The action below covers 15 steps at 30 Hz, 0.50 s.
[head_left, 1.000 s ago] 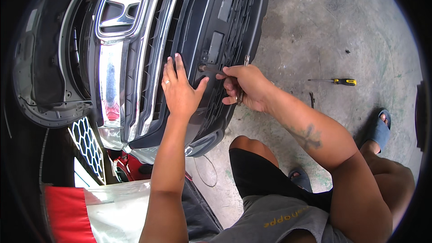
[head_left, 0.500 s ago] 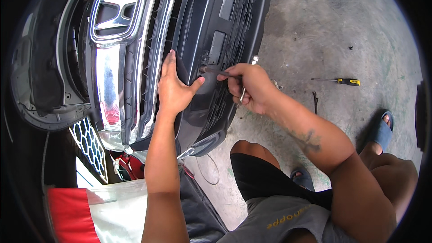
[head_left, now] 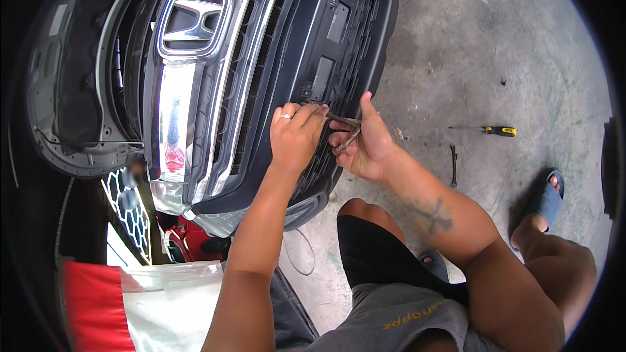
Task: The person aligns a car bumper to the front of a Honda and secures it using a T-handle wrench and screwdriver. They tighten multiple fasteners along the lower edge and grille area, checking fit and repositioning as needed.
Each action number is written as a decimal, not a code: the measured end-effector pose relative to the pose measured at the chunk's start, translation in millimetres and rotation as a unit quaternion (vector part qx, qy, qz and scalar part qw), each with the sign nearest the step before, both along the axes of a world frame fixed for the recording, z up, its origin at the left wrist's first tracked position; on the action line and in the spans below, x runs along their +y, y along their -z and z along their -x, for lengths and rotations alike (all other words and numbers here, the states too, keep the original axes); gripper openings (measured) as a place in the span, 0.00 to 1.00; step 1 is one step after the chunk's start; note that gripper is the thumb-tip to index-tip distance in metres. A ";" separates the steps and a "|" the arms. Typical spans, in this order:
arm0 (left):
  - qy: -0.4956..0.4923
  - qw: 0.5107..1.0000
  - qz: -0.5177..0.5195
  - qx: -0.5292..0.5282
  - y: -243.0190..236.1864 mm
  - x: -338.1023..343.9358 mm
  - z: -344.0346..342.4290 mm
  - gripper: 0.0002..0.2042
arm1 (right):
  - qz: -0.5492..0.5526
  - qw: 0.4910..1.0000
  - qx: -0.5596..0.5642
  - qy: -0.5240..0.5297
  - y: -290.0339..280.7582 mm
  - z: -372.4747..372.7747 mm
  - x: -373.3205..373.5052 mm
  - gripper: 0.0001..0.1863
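Concrete floor (head_left: 495, 45) under bumper (head_left: 306, 45), hands working.

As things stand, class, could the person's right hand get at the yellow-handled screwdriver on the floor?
Probably yes. The screwdriver lies on bare concrete floor out to the right hand's side, with nothing between them. But that hand already holds a slim metal tool against the bumper.

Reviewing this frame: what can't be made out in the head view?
- Tool tip: hidden behind the left hand at the bumper.
- Thin metal tool in the right hand: too small to identify.
- Dark tool on the floor near the screwdriver: too small to tell.
- Red and white things, lower left: cut off by the rim.
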<state>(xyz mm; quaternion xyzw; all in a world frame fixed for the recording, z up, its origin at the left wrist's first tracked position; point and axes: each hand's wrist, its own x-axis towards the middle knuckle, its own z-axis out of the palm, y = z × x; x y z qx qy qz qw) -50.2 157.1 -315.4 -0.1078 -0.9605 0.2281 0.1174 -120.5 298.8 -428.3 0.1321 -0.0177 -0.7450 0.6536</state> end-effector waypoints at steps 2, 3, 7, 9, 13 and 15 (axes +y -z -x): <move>0.025 0.999 -0.024 0.022 4.0 -7.7 1.4 0.14 | -0.096 0.985 0.138 0.038 -0.4 3.5 21.3 0.53; 0.034 0.998 -0.029 0.046 4.2 -9.9 -1.4 0.13 | -0.142 0.967 0.204 0.056 1.9 1.7 30.8 0.54; 0.063 0.995 -0.030 0.067 13.2 -13.5 -6.4 0.12 | -0.296 0.408 0.708 0.495 31.8 2.8 59.7 0.43; 0.057 0.996 -0.015 0.061 17.8 -15.9 -11.7 0.12 | -0.291 0.370 0.787 0.398 26.2 -4.1 59.4 0.33; 0.047 0.996 0.025 0.073 16.5 -9.7 -1.7 0.10 | -0.267 0.629 0.682 0.262 3.4 -4.5 46.0 0.29; 0.050 0.995 0.029 0.078 24.8 -5.8 5.9 0.09 | -0.171 0.912 0.346 0.139 -0.1 -9.2 36.7 0.37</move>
